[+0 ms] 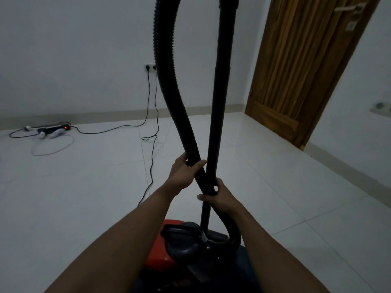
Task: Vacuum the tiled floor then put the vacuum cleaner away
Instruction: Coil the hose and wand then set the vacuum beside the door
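Gripping the black ribbed flexible hose (169,92) with the left hand (184,173), fingers curling round it, above the red and grey canister vacuum cleaner (169,248). Clasping the same hose with the right hand (221,197) where it is crossing the straight black rigid wand tube (220,92), lower and closer to the canister. Resting the canister on the glossy white tiled floor (84,187). Trailing a thin black power cord (151,163) from left of the canister to a white wall socket (149,66) beyond it.
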